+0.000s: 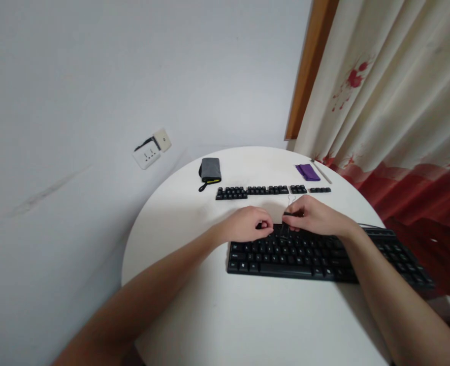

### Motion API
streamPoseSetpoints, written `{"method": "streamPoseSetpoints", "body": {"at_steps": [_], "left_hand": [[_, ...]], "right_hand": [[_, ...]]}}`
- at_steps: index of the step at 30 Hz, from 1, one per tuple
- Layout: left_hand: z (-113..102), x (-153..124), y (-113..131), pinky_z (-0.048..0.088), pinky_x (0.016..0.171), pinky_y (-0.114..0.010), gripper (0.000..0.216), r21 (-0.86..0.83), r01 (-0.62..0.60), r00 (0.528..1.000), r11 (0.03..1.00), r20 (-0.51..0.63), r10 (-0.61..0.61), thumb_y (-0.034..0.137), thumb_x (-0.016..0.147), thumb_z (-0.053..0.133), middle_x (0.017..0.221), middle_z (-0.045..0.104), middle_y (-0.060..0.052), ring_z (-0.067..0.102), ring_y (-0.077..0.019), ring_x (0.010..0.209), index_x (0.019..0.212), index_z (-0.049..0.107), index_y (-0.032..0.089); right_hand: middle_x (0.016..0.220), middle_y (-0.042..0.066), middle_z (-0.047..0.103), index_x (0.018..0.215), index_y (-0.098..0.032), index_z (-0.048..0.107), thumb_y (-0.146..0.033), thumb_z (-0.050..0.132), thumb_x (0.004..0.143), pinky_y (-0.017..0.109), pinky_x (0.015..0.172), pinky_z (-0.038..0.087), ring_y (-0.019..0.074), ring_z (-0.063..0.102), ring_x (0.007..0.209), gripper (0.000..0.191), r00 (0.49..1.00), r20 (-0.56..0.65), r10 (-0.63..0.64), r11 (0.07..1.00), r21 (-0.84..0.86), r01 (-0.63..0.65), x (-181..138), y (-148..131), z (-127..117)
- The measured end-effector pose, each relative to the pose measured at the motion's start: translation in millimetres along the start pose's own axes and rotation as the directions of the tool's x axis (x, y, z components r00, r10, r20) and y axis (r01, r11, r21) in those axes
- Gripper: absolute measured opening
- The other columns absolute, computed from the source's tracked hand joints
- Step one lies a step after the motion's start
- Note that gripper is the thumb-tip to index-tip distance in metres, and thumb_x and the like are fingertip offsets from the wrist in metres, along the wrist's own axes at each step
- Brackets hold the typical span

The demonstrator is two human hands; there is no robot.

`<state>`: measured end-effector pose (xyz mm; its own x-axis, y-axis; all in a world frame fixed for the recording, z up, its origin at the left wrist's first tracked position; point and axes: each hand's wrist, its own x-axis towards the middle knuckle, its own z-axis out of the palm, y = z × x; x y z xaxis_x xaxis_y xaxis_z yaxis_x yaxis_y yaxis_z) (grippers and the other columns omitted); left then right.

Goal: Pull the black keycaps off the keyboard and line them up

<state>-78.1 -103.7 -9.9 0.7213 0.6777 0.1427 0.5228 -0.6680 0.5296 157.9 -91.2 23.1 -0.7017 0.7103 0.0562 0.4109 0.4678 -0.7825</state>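
Observation:
A black keyboard [286, 269] lies on the round white table [225, 315], its upper rows partly covered by both hands. Between the thumb and fingers of my right hand [311, 216] is a small black keycap puller [285, 230], its lower end down among the keys and thin wire loops showing above. My left hand [248, 223] rests at the keyboard's upper left, fingers curled in near the tool; whether they hold anything is hidden. Beyond the hands, loose black keycaps [266, 190] stand in a line of several groups.
At the back left sits a grey pouch [211, 169] with a black loop. A purple cloth [308, 172] and a pale, slim stick-like tool [323, 173] lie at the back right. A wall with a socket [147, 154] borders the left, a curtain [396, 101] the right.

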Motion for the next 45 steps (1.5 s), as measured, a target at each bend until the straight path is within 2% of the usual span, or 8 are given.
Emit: {"method": "streamPoseSetpoints", "body": {"at_steps": [6, 10, 18, 24, 32, 38, 41, 45], "left_hand": [[3, -1, 9, 0.049, 0.076, -0.028, 0.012, -0.007, -0.057, 0.998, 0.998, 0.04, 0.057, 0.027, 0.086, 0.066, 0.091, 0.069, -0.001, 0.064, -0.0161, 0.083, 0.096, 0.071, 0.024], [9, 0, 13, 0.049, 0.083, -0.03, 0.006, 0.045, -0.122, 0.991, 0.991, 0.055, 0.12, 0.026, 0.085, 0.067, 0.089, 0.068, -0.002, 0.064, -0.0181, 0.088, 0.089, 0.07, 0.023], [18, 4, 12, 0.044, 0.068, -0.028, 0.027, 0.095, 0.015, 0.998, 0.995, 0.053, -0.02, 0.046, 0.082, 0.073, 0.086, 0.067, -0.001, 0.062, -0.0182, 0.077, 0.087, 0.067, 0.019], [29, 8, 11, 0.044, 0.072, -0.028, 0.027, 0.025, 0.074, 0.997, 0.997, -0.014, -0.074, 0.044, 0.082, 0.075, 0.08, 0.066, -0.001, 0.062, -0.0167, 0.074, 0.081, 0.069, 0.018], [30, 10, 11, 0.04, 0.064, -0.024, 0.023, -0.119, 0.135, 0.991, 0.984, 0.0, -0.136, 0.039, 0.08, 0.077, 0.069, 0.063, 0.002, 0.055, -0.0112, 0.062, 0.076, 0.073, 0.017], [32, 8, 9, 0.038, 0.059, -0.024, 0.022, -0.197, 0.191, 0.981, 0.962, -0.002, -0.195, 0.041, 0.08, 0.075, 0.069, 0.063, 0.002, 0.054, -0.0106, 0.061, 0.086, 0.078, 0.021], [31, 8, 10, 0.038, 0.056, -0.023, 0.02, -0.231, 0.211, 0.976, 0.95, 0.001, -0.216, 0.039, 0.079, 0.075, 0.068, 0.062, 0.003, 0.053, -0.0102, 0.059, 0.086, 0.077, 0.02], [28, 8, 11, 0.046, 0.066, -0.024, 0.015, -0.271, 0.117, 0.966, 0.955, -0.191, -0.172, 0.031, 0.081, 0.073, 0.076, 0.064, 0.001, 0.059, -0.0124, 0.07, 0.088, 0.073, 0.018]], "right_hand": [[0.053, -0.001, 0.061, 0.06, -0.018, 0.069, -0.026, 0.06, 0.085, 0.024, 0.052, 0.039, 0.0122, 0.049, 0.051, 0.028, 0.995, 0.103, -0.014, 0.997, 0.071, 0.006, -3, -4, 0], [0.053, -0.002, 0.058, 0.06, -0.017, 0.068, -0.028, 0.059, 0.086, 0.024, 0.051, 0.037, 0.0113, 0.046, 0.051, 0.03, 0.987, 0.162, -0.011, 0.997, 0.077, -0.001, -5, -2, 1], [0.07, 0.0, 0.066, 0.079, -0.014, 0.075, -0.031, 0.063, 0.085, 0.024, 0.058, 0.04, 0.012, 0.053, 0.061, 0.022, 0.946, 0.324, 0.025, 0.994, 0.095, -0.059, -6, -3, 3], [0.066, 0.001, 0.066, 0.074, -0.016, 0.07, -0.038, 0.06, 0.09, 0.027, 0.063, 0.043, 0.0141, 0.055, 0.062, 0.029, 0.979, 0.2, 0.04, 0.999, 0.013, -0.044, 1, 2, 2], [0.065, 0.003, 0.066, 0.074, -0.015, 0.069, -0.047, 0.055, 0.095, 0.027, 0.062, 0.045, 0.0149, 0.057, 0.06, 0.04, 0.977, 0.212, 0.017, 0.995, 0.091, -0.037, 6, 10, 6], [0.057, 0.002, 0.062, 0.069, -0.016, 0.067, -0.048, 0.052, 0.096, 0.027, 0.056, 0.043, 0.0138, 0.054, 0.054, 0.044, 0.988, 0.111, 0.11, 0.992, 0.044, -0.116, 12, 25, 12], [0.057, 0.001, 0.062, 0.068, -0.016, 0.066, -0.046, 0.053, 0.096, 0.027, 0.055, 0.041, 0.0131, 0.052, 0.054, 0.043, 0.995, 0.063, 0.076, 0.997, 0.017, -0.078, 14, 26, 13], [0.061, 0.0, 0.061, 0.067, -0.018, 0.062, -0.046, 0.051, 0.097, 0.026, 0.059, 0.04, 0.0125, 0.051, 0.058, 0.043, 0.992, -0.124, -0.028, 0.999, 0.038, 0.033, 17, 20, 13]]}}
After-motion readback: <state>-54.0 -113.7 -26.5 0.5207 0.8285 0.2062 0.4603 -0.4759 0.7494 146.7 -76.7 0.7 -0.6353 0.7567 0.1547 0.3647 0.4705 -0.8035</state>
